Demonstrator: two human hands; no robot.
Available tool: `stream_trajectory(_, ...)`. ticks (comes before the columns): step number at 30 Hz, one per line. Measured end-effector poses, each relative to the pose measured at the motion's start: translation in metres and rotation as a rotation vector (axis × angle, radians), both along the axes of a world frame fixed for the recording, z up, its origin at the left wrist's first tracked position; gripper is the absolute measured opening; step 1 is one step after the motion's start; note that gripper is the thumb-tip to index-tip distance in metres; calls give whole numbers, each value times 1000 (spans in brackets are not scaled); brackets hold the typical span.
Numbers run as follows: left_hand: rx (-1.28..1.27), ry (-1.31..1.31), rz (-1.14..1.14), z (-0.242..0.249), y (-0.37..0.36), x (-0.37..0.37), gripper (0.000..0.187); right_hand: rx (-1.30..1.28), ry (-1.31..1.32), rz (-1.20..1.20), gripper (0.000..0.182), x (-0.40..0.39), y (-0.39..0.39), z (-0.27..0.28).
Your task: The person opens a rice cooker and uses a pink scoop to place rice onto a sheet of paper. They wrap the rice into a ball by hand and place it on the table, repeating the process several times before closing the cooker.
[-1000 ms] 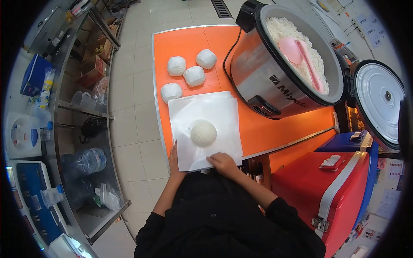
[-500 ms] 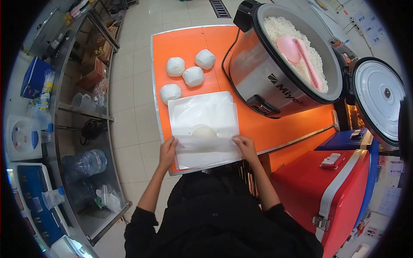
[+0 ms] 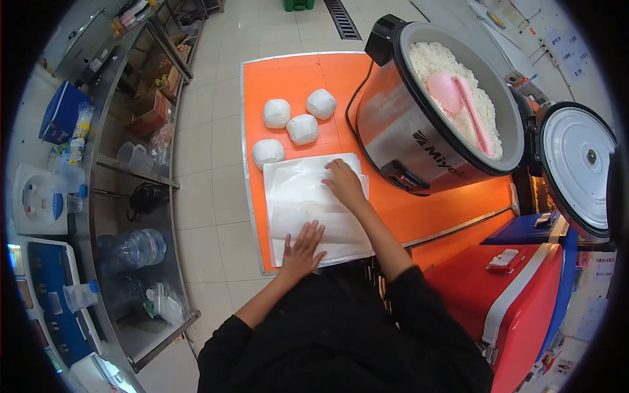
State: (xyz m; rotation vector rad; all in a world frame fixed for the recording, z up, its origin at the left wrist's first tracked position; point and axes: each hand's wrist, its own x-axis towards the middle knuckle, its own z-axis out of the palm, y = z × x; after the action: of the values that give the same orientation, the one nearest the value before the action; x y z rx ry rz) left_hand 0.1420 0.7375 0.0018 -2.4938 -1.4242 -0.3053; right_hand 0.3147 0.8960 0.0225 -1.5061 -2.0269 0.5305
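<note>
A stack of white wrapping paper (image 3: 288, 180) lies near the front of the orange table. Its lower part is folded up over a pale mound of rice (image 3: 306, 209), which shows only faintly. My left hand (image 3: 303, 250) rests flat on the folded part, just below the mound, fingers spread. Over the upper right of the paper is my right hand (image 3: 346, 183), its bent fingers apart and their tips at the sheet. Several white paper-wrapped bundles (image 3: 303, 130) sit beyond the stack.
On the orange table (image 3: 282, 72) stands a large rice cooker (image 3: 400, 131), full of cooked rice (image 3: 445, 56) with a pink scoop (image 3: 445, 92). Its lid (image 3: 580, 154) hangs open at the right. A red cool box (image 3: 485, 288) is beside me; metal shelving (image 3: 134, 173) runs along the left.
Both hands have left the paper's side edges. The left now presses flat on the folded paper; the right has moved up toward the far edge. The paper now covers most of the mound.
</note>
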Motion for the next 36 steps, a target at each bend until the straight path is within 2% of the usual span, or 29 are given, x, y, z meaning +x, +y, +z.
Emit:
stream_trajectory(1,-134,-62,24,1,-3,3,66,-49,-109,45,35,-5,12,-5)
stream_trajectory(2,-269,-126,46,2,-3,6,69,-44,-105,46,35,-9,23,-1)
stream_trajectory(3,-268,-151,29,3,-3,7,79,-161,-222,112,40,-11,31,3)
stream_trajectory(4,-269,-152,30,2,-1,10,79,-281,-342,180,45,-12,38,7)
stream_trajectory(6,-405,-452,14,0,0,15,85,-368,-418,249,42,-19,50,13)
stream_trajectory(7,-409,-453,16,2,-1,19,85,-448,-491,314,39,-21,54,16)
stream_trajectory(8,-391,-324,48,11,0,22,86,-448,-490,314,39,-22,58,15)
stream_trajectory(9,-373,-196,79,19,1,23,88,-470,-458,437,37,-21,61,16)
stream_trajectory(10,-371,-197,78,25,2,24,88,-490,-427,560,34,-21,63,16)
stream_trajectory(11,-362,-204,96,30,4,25,88,-490,-433,562,34,-19,59,21)
stream_trajectory(13,-364,-212,113,32,1,27,88,-392,-242,430,24,-16,37,33)
stream_trajectory(14,-369,-213,124,32,2,27,88,-396,-243,426,24,-16,32,32)
stream_trajectory(16,-373,-217,125,32,7,27,88,-297,-228,576,17,-16,26,32)
stream_trajectory(18,-297,-177,130,29,8,27,86,-229,-312,515,12,-20,-9,45)
stream_trajectory(19,-302,-180,127,23,6,27,86,-193,-531,459,18,-26,-32,55)
stream_trajectory(21,-372,-134,122,4,2,25,75,-104,-367,375,25,-24,-74,34)
stream_trajectory(22,-376,-135,119,0,4,22,75,-108,-367,373,25,-25,-89,24)
stream_trajectory(24,-528,-83,41,-7,10,10,61,6,-93,181,38,-29,-109,13)
stream_trajectory(25,-527,-78,37,-20,7,-1,61,7,-90,176,38,-33,-120,13)
stream_trajectory(26,-511,-379,36,-42,0,-15,54,-20,-111,161,48,-39,-128,19)
stream_trajectory(27,-490,-682,34,-43,0,-21,48,-49,-134,147,59,-43,-133,23)
stream_trajectory(28,-491,-680,28,-45,1,-21,48,-48,-134,141,59,-45,-133,23)
stream_trajectory(30,139,-377,-95,-2,6,-20,54,-108,-168,121,65,-48,-140,21)
stream_trajectory(31,-81,-198,-44,29,13,-18,59,-66,-191,117,62,-45,-141,16)
stream_trajectory(32,-83,-196,-42,25,9,-19,59,-67,-189,118,62,-42,-145,10)
stream_trajectory(34,-440,-292,165,10,3,-26,62,41,-12,57,62,-30,-154,-4)
stream_trajectory(36,-376,-268,161,4,6,-34,59,36,42,-18,60,-17,-161,-15)
